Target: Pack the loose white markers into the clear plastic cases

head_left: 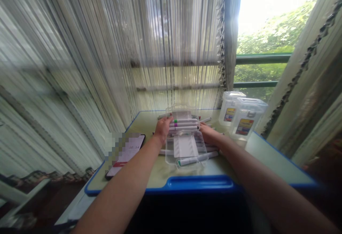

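A clear plastic marker case (pixel 171 146) lies open on the desk, with a row of white markers (pixel 184 124) across its far half. Green and purple bands show near the left ends of the markers. My left hand (pixel 162 130) is closed at those left ends, thumb on top. At their right ends is my right hand (pixel 208 132), its fingers bent against the row and partly hidden by the case. A loose marker with a green end (pixel 197 158) lies by the near half of the case. More markers lie loose around and under it.
Two upright clear plastic cases (pixel 247 118) with labels stand at the desk's right rear. A phone (pixel 127 157) showing a timer lies at the left. The desk (pixel 155 177) has a blue rim, and a string curtain (pixel 173 48) hangs behind it.
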Demonstrator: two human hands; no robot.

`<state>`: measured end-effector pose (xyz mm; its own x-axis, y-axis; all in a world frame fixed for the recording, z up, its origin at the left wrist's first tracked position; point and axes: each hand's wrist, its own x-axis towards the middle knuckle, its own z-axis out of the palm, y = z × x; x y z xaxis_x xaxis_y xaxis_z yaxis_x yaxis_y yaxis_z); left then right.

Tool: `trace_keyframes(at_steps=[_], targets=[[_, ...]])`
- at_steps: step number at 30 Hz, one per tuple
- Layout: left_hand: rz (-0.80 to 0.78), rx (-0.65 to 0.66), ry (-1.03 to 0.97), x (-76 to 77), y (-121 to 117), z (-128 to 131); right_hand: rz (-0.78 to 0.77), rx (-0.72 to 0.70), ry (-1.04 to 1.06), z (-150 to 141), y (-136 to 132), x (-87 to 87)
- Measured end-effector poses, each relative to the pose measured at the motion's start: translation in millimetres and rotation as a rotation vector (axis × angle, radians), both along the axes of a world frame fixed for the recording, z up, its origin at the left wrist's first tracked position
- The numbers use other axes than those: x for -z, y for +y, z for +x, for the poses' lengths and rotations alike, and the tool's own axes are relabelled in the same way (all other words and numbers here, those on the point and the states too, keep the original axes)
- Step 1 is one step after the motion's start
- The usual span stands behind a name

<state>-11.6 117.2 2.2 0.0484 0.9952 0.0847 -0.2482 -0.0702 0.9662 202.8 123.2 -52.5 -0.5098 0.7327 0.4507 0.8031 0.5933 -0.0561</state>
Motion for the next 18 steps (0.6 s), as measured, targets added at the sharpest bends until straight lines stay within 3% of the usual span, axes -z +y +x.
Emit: trace_keyframes(at_steps=[8, 15, 18], targets=[[0.02, 0.001, 0.0, 1.7, 1.5, -0.7, -0.043, 0.014, 0.016, -0.1, -3.9, -6.8], [0.012, -0.017, -0.004, 0.8, 2.7, -2.3, 0.007, 0.151, 0.214, 4.4, -12.2, -16.8], [0.006, -0.021, -0.005, 0.1, 3.6, -2.4, 0.109, 0.207, 0.346, 8.4, -17.1, -22.3]])
